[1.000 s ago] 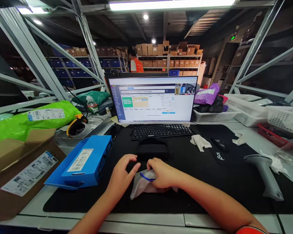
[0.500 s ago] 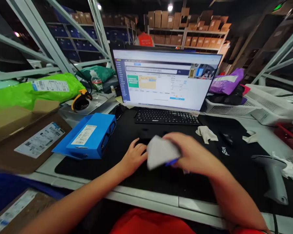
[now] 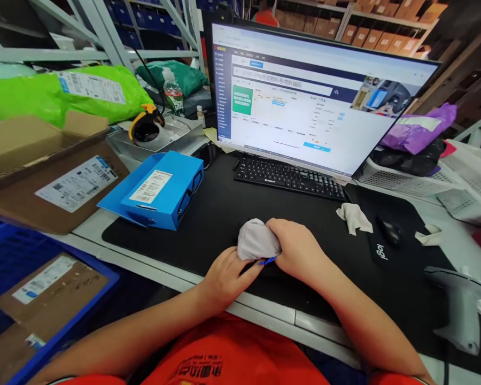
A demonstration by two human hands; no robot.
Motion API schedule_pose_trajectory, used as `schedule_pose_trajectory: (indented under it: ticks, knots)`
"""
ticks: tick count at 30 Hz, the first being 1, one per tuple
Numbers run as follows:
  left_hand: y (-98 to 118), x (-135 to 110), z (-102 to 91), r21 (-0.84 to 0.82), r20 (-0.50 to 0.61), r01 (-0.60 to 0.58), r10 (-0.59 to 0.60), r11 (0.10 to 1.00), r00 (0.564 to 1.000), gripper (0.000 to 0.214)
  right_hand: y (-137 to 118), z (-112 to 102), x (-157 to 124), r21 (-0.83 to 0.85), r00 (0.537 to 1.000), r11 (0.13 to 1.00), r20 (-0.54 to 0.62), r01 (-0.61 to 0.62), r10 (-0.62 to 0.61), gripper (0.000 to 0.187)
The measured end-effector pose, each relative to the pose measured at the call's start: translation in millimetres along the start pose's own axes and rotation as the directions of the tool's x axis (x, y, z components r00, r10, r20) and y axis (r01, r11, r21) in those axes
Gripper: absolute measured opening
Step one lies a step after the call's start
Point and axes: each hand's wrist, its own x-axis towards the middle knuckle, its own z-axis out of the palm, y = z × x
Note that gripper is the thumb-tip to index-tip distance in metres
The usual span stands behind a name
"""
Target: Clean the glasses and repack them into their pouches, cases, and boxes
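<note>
A light grey cloth pouch (image 3: 257, 239) is held between my two hands above the black desk mat, close to my body. Its lower right side shows a thin blue strip (image 3: 269, 261), perhaps a cord. My right hand (image 3: 299, 248) is closed round the pouch's right side. On the lower left, the fingers of my left hand (image 3: 229, 275) curl against it, with the thumb near the blue strip. What the pouch contains, if anything, is hidden. To the left lies a blue box (image 3: 160, 187) with a white label and an open flap.
Ahead stand a monitor (image 3: 288, 107) and a black keyboard (image 3: 291, 179). On the right are a crumpled cloth (image 3: 355, 218), a mouse (image 3: 390, 232) and a grey barcode scanner (image 3: 459, 307). An open brown carton (image 3: 52, 176) and a green parcel (image 3: 92, 93) occupy the left.
My left hand has moved from the mat onto the pouch. The pouch has come a little nearer my body, and the camera view has tilted down. The screen content differs.
</note>
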Motion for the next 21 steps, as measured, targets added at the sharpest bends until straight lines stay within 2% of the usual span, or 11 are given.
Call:
schedule_pose_trajectory:
  ticks: [1, 3, 4, 6, 8, 10, 12, 14, 17, 21]
  knots:
    - [1, 0, 0.4, -0.001, -0.047, -0.021, 0.021, 1.0, 0.999, 0.028, -3, 4, 3, -0.118, 0.996, 0.992, 0.076, -0.046, 0.056, 0.034]
    - [2, 0, 0.7, -0.013, -0.115, -0.048, 0.047, 0.999, 0.992, 0.026, -11, 9, 7, -0.279, 0.979, 0.953, 0.127, -0.118, 0.159, 0.031]
    - [3, 1, 0.7, -0.016, -0.131, -0.05, 0.047, 0.999, 0.99, 0.026, -14, 12, 8, -0.318, 0.973, 0.94, 0.147, -0.122, 0.176, 0.03]
    - [4, 1, 0.5, -0.007, -0.144, -0.04, 0.038, 0.999, 0.989, 0.024, -17, 15, 6, -0.303, 0.968, 0.952, 0.223, -0.046, 0.118, 0.033]
    - [5, 2, -0.5, 0.01, -0.112, 0.002, -0.001, 1.0, 0.994, 0.022, -12, 15, 3, -0.142, 0.956, 0.987, 0.291, 0.078, -0.034, 0.043]
    - [5, 2, -1.8, 0.006, -0.029, 0.114, -0.113, 0.994, 0.993, 0.027, 1, 11, -1, 0.129, 0.917, 0.974, 0.334, 0.185, -0.218, 0.063]
    - [4, 1, -2.6, -0.016, 0.064, 0.264, -0.262, 0.964, 0.963, 0.038, 16, 2, -4, 0.35, 0.888, 0.919, 0.343, 0.183, -0.307, 0.076]
    - [2, 0, -1.9, -0.046, 0.109, 0.372, -0.365, 0.927, 0.925, 0.048, 25, -8, -8, 0.404, 0.905, 0.907, 0.334, 0.115, -0.263, 0.066]
    - [0, -2, 2.1, -0.077, 0.109, 0.415, -0.406, 0.906, 0.907, 0.06, 27, -22, -21, 0.272, 0.949, 0.962, 0.295, 0.027, -0.11, 0.049]
    - [-1, -1, 8.3, -0.094, 0.13, 0.415, -0.402, 0.905, 0.906, 0.071, 22, -23, -36, 0.131, 0.963, 0.991, 0.265, 0.011, -0.046, 0.056]
